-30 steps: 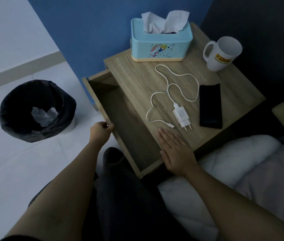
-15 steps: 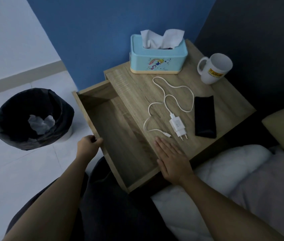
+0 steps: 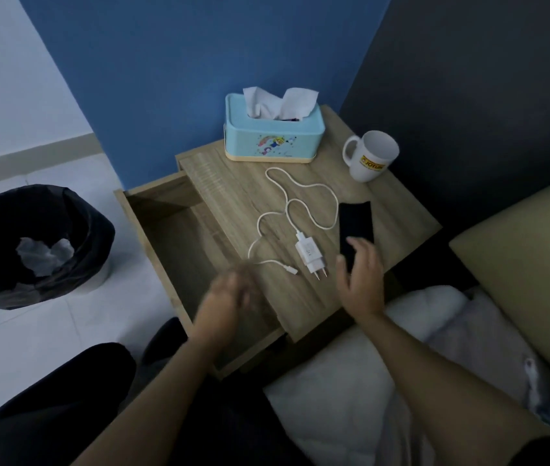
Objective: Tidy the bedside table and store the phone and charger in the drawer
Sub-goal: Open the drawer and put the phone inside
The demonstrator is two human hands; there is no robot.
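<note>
Our right hand curls round the near end of the phone on the tabletop, and the charger lies just left of that hand. Our left hand hangs over the open drawer, too blurred for us to tell how its fingers lie.

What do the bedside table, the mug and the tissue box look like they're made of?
Bedside table: wood-look board, probably laminate, matte; pale grain streaks run across it.
Mug: likely white glazed ceramic; smooth thick wall, yellow logo.
Tissue box: seemingly light blue plastic; smooth, rounded corners, cartoon print. Its cream base band could be wood or plastic.
</note>
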